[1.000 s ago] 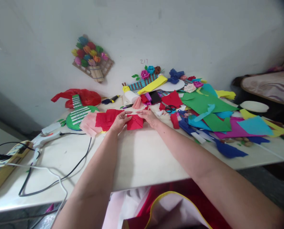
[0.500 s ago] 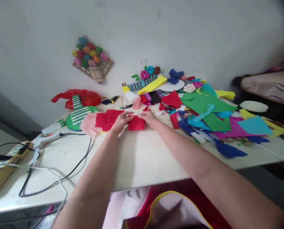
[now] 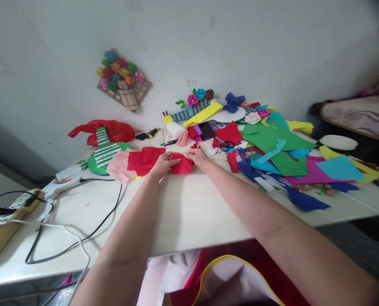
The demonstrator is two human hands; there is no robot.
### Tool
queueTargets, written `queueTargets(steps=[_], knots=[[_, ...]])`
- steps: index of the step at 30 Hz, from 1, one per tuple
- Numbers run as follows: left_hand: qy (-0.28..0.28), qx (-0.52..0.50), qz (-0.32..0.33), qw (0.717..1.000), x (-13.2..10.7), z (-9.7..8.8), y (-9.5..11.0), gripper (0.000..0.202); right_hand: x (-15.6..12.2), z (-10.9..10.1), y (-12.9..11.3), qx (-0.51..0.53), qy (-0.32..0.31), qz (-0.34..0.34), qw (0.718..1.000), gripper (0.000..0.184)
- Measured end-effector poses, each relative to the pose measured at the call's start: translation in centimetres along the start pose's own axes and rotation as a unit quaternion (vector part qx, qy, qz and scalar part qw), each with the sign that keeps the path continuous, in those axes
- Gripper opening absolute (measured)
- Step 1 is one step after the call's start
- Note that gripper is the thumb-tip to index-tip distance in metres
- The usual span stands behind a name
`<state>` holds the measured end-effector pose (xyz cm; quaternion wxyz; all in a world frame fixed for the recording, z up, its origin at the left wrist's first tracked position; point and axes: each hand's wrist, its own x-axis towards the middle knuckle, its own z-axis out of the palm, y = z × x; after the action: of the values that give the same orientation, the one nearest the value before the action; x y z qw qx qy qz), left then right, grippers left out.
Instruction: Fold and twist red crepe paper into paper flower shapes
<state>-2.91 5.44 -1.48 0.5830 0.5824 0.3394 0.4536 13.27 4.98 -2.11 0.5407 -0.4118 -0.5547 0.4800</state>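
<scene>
Between my hands hangs a small piece of red crepe paper (image 3: 182, 165), a crease showing across it. My left hand (image 3: 164, 165) pinches its left side, the thumb lying over the paper's face. At its upper right corner my right hand (image 3: 199, 159) grips the edge between thumb and fingers. Just left of my left hand lie larger red crepe sheets (image 3: 143, 160), partly over pale pink crepe paper (image 3: 122, 165). A tiny red scrap (image 3: 194, 145) shows behind my right hand.
Black-handled scissors (image 3: 226, 145) rest on red paper beyond my right hand. Coloured paper sheets (image 3: 281, 140) pile up on the right. A glue gun (image 3: 60, 185) with a looping cord lies left, near a green guitar-shaped craft (image 3: 102, 157). Yellow-black pliers (image 3: 148, 134) sit at the back.
My left hand's thumb has moved right and down onto the face of the red paper, which now shows a crease. The right hand stays almost where it was.
</scene>
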Motion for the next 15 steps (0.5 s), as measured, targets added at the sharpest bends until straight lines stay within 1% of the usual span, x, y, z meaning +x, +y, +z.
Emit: queueTargets(steps=[2,6,12,15], knots=[[0.004,0.003,-0.002,1.0,-0.02,0.09,0.08,0.037,0.15,-0.03,0.2,-0.004,0.004,0.0,1.0,0.015],[0.009,0.008,-0.032,0.999,0.04,0.04,0.08,0.034,0.35,-0.04,0.39,-0.002,0.007,0.002,1.0,0.018],[-0.003,0.004,0.005,1.0,0.08,-0.15,-0.04,0.032,0.08,-0.02,0.03,0.011,-0.005,-0.008,1.0,0.023],[-0.005,0.009,0.001,1.0,0.04,-0.06,0.07,0.034,-0.05,0.01,-0.16,-0.002,-0.005,-0.01,1.0,0.022]])
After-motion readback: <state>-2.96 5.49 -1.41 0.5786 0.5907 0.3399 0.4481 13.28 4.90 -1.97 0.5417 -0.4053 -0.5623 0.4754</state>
